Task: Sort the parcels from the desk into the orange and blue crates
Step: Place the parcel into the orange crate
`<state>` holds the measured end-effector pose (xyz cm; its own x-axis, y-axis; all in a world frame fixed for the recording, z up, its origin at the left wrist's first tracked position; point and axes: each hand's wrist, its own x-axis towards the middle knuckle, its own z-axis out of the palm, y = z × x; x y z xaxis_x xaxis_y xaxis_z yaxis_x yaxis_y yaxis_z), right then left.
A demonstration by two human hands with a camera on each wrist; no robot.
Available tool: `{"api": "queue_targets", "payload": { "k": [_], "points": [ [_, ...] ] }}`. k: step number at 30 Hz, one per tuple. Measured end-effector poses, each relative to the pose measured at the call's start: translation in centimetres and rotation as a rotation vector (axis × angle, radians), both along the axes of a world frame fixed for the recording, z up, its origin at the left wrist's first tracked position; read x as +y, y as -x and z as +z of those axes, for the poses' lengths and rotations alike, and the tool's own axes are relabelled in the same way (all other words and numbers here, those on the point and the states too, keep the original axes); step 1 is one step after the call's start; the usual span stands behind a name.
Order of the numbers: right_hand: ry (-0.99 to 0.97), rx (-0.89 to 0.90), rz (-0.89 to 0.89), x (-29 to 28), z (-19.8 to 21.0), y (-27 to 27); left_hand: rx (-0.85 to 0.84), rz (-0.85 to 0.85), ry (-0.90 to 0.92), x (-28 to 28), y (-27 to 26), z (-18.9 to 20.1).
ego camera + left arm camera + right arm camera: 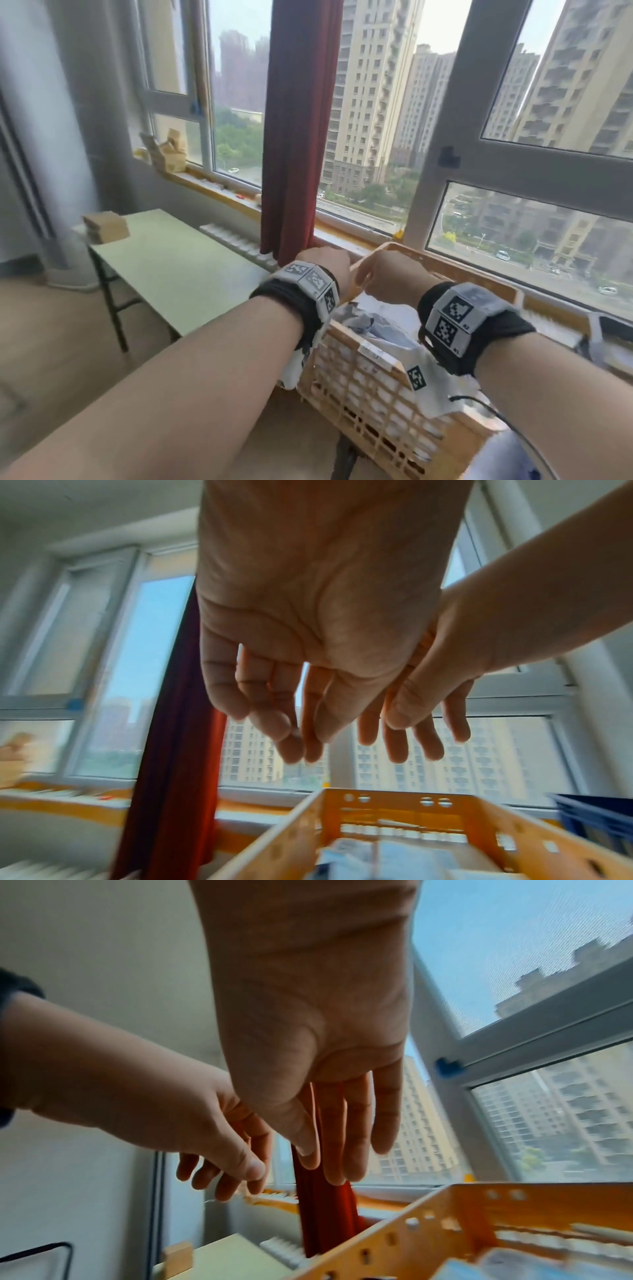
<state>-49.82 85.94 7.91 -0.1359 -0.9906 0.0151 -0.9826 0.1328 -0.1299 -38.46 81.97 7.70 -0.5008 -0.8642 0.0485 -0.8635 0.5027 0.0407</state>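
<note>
The orange crate (373, 394) stands below the window at the lower right, with grey and white bagged parcels (376, 327) inside it. One white bag (431, 383) hangs over its near rim. Both hands hover over the crate's far left corner, close together. My left hand (323, 265) and right hand (380, 277) have relaxed fingers and hold nothing. The wrist views show the same: left hand (291, 723), right hand (342, 1139), crate (394, 798) below. A brown cardboard parcel (107, 226) lies on the far corner of the pale green desk (178, 274). The blue crate (597, 823) stands right of the orange one.
A dark red curtain (298, 137) hangs between desk and crate. A white radiator (239, 241) runs under the wooden window sill (212, 186), where several cardboard boxes (171, 154) are piled at the left. Wooden floor lies in front of the desk.
</note>
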Motion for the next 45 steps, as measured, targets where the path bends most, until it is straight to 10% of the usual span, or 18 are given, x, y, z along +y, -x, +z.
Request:
{"api": "queue_targets", "payload": {
  "k": [18,45],
  "points": [
    [-0.039,-0.121,0.304,-16.5,-9.5,-24.0,0.005,0.576,-0.062,-12.6,-31.3,-10.9],
    [-0.15,-0.207,0.39,-55.7,-16.1,-39.7,0.053,0.676,-0.137,-47.8,-45.3,-16.2]
  ]
}}
